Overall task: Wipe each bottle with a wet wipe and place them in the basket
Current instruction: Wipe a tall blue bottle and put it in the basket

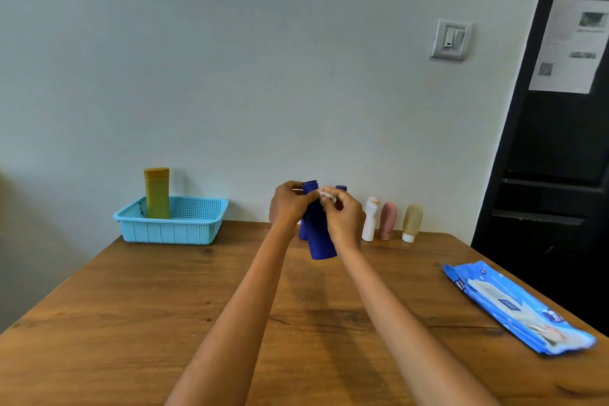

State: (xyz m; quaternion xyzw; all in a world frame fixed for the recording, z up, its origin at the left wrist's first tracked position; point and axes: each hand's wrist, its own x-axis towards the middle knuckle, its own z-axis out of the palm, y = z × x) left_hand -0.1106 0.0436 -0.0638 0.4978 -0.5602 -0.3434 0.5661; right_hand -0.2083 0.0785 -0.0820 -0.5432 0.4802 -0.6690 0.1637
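A dark blue bottle (pixel 318 234) is held up over the table between both hands. My left hand (pixel 286 206) grips its upper part from the left. My right hand (pixel 342 217) pinches a small crumpled white wet wipe (pixel 328 194) against the bottle near its top. A second blue bottle (pixel 341 188) stands behind, mostly hidden. To the right stand a white bottle (pixel 369 219), a pink bottle (pixel 387 221) and a beige bottle (pixel 411 222). A light blue basket (pixel 171 224) at the back left holds an upright yellow bottle (pixel 157 193).
A blue pack of wet wipes (pixel 517 306) lies flat near the right edge of the wooden table (pixel 131 323). A dark cabinet (pixel 553 175) stands to the right, close to the table's corner. The wall runs directly behind the bottles.
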